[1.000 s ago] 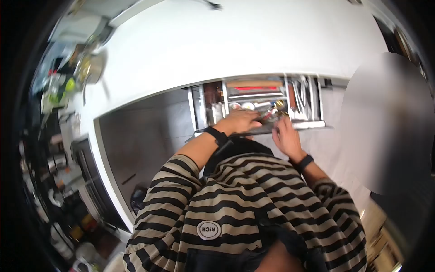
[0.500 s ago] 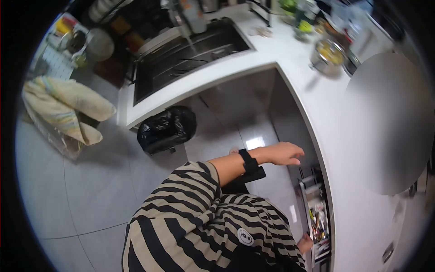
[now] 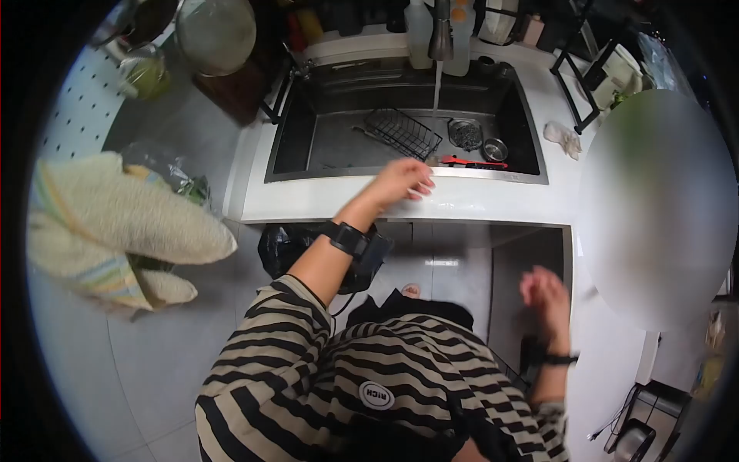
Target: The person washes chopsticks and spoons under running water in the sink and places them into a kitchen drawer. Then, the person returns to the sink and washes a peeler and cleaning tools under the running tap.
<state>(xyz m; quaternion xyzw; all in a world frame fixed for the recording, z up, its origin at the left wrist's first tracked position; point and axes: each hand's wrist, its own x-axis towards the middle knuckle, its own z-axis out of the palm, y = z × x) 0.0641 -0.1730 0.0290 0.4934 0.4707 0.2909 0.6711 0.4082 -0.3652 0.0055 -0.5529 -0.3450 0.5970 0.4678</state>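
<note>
My left hand hovers over the front edge of the counter, just before the dark sink. Its fingers are loosely curled and apart, with nothing in them. To the right and lower, my right hand is raised beside the cabinet opening, slightly blurred, fingers apart and holding nothing. Water runs from the faucet into the sink. Inside the sink lie a black wire rack, a small metal cup and a red-handled utensil near the front wall.
A striped towel hangs at the left. Under the counter sits a black trash bag. Bottles stand behind the sink, and a crumpled cloth lies to its right. A black appliance is at the lower right.
The view has swung from the open drawer to the sink. Both hands have left the drawer; my left hand is now at the sink's front edge, and my right hand is raised.
</note>
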